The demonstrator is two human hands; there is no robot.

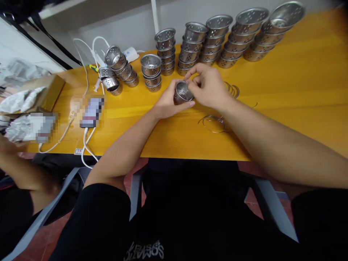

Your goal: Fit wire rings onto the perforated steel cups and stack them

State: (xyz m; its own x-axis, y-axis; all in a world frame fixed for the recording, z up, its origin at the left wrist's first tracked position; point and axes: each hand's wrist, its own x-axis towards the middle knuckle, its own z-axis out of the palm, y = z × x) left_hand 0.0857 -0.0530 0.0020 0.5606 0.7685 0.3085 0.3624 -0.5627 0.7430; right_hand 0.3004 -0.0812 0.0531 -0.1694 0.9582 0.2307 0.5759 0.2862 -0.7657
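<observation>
My left hand point(170, 101) is wrapped round a small metal cup point(182, 92), tilted so that its mouth faces me. At the cup's rim, the fingers of my right hand point(208, 85) are bent and pinched together; what sits between them, if anything, is too small to make out. A loose coil of thin wire point(214, 124) lies on the table below my right wrist. More curved metal strips or wire point(233, 88) show just beyond that wrist, partly hidden by my arm.
Several stacks of perforated metal cups point(189, 47) stand along the back of the yellow table point(299, 90). A leaning cup stack point(119, 67) is at the back left, near white cables. A phone point(92, 112) lies to the left, and another person's arm point(27, 170) is at the far left.
</observation>
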